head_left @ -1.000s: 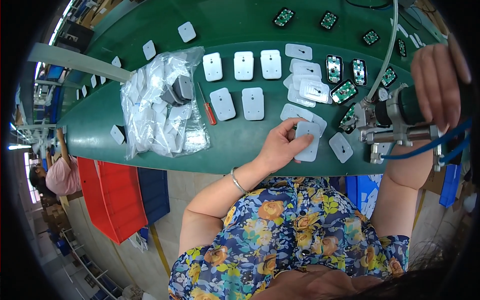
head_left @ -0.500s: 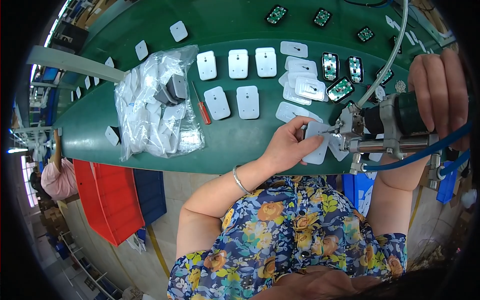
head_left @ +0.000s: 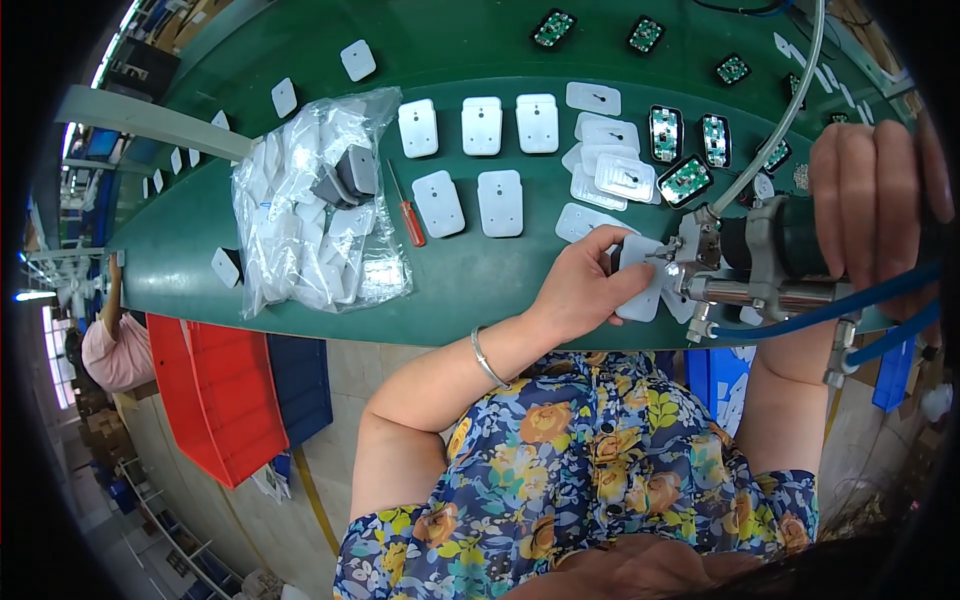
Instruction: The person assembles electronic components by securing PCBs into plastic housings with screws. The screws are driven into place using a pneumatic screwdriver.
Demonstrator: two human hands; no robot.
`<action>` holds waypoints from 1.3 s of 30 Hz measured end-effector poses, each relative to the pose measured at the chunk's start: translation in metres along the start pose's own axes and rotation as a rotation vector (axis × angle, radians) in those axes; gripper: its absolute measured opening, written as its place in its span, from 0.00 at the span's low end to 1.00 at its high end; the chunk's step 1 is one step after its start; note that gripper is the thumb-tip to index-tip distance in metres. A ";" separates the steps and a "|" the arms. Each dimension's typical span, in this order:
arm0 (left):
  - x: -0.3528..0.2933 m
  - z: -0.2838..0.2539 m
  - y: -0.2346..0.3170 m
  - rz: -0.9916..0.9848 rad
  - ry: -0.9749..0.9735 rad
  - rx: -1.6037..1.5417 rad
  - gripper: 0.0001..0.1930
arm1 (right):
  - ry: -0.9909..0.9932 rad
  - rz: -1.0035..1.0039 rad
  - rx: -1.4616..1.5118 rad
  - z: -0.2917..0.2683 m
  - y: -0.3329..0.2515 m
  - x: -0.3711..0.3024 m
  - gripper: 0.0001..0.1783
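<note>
White casing in left hand, at the tool head

Item: workbench (head_left: 470,290), green, its front edge curving just below the left hand (head_left: 580,295). I see a stretch of green surface between that hand and a red screwdriver (head_left: 412,225); room on the right is tight — hoses and the metal-bodied tool (head_left: 705,240) crowd it. Loose white covers (head_left: 605,165) heap just beyond the hand.

Item: white casing (head_left: 645,303), near the front edge, flat, pale, with rounded corners, partly hidden by thumb and tool. The left thumb and fingers clamp it; I cannot tell whether the tool's tip touches it.

Item: right hand (head_left: 870,210), fingers together over the tool's dark barrel — how firmly they close, I cannot tell.
</note>
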State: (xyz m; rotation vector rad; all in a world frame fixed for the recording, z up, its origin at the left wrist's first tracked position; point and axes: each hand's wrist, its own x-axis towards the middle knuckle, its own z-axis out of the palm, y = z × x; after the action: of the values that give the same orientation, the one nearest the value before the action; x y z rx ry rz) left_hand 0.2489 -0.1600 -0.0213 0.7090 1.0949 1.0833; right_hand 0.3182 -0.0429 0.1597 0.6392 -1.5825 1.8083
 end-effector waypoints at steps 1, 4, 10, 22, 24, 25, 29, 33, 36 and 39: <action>0.001 0.000 0.001 -0.010 0.011 -0.006 0.16 | 0.015 -0.011 -0.010 -0.003 -0.001 -0.001 0.09; -0.001 -0.005 0.001 0.027 -0.012 0.033 0.14 | 0.058 -0.046 -0.036 -0.007 -0.008 -0.007 0.10; -0.006 -0.035 -0.023 0.111 0.175 0.105 0.19 | 0.141 -0.099 -0.084 -0.045 -0.046 -0.054 0.12; -0.011 -0.024 -0.004 -0.023 -0.028 -0.317 0.19 | 0.234 -0.175 0.089 -0.009 -0.027 -0.049 0.21; -0.011 -0.022 -0.001 -0.013 -0.035 -0.327 0.19 | 0.201 -0.144 0.077 -0.012 -0.030 -0.050 0.19; -0.010 -0.021 0.000 -0.021 -0.030 -0.332 0.19 | 0.185 -0.130 0.071 -0.016 -0.034 -0.053 0.19; -0.011 -0.020 0.001 -0.021 -0.036 -0.325 0.19 | 0.120 -0.072 0.052 -0.025 -0.037 -0.055 0.16; -0.011 -0.020 0.003 -0.021 -0.048 -0.346 0.20 | 0.057 -0.017 0.035 -0.035 -0.041 -0.056 0.14; -0.012 -0.019 0.004 -0.021 -0.048 -0.321 0.20 | 0.012 0.024 0.020 -0.023 -0.028 -0.047 0.13; -0.011 -0.017 0.004 -0.003 -0.014 -0.301 0.19 | -0.034 0.062 0.004 -0.027 -0.029 -0.046 0.13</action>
State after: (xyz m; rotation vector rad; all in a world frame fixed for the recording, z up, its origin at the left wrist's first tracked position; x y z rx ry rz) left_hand 0.2307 -0.1696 -0.0193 0.4741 0.8952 1.2073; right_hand 0.3718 -0.0208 0.1415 0.6318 -1.6386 1.8551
